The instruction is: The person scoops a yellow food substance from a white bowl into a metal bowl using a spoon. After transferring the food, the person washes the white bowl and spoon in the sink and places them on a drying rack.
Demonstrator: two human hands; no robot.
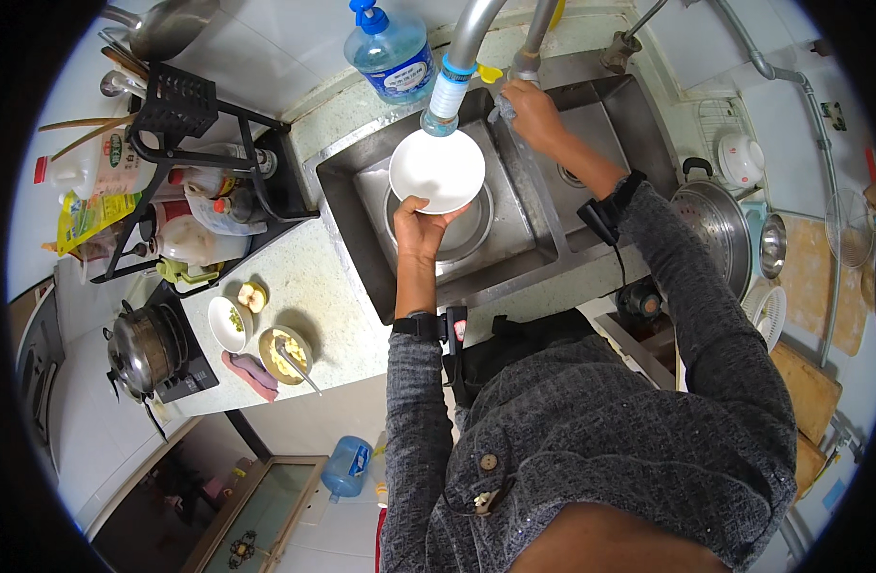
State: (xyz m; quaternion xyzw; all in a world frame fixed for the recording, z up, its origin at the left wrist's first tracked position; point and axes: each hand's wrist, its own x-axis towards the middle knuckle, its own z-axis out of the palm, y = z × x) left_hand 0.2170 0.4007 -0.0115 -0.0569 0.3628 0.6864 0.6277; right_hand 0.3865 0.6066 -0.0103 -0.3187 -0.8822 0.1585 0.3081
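Observation:
My left hand (422,233) grips a white bowl (438,168) by its near rim. The bowl is right below the tap's spout (441,118), above the left basin of a steel double sink (545,240). Beneath it, a round metal pan (474,240) rests in that basin, partly hidden by bowl and hand. My right hand (530,111) is closed around a crumpled grey scrubber or cloth (504,109) beside the base of the tap. Whether those fingers also touch the tap is hidden.
Behind the sink stands a blue pump bottle (398,64). On the left counter are a small bowl with chopped greens (223,326), a cut apple (252,296), a bowl with a spoon (305,344) and a pinkish cloth (248,376). A steamer pot (721,236) stands right.

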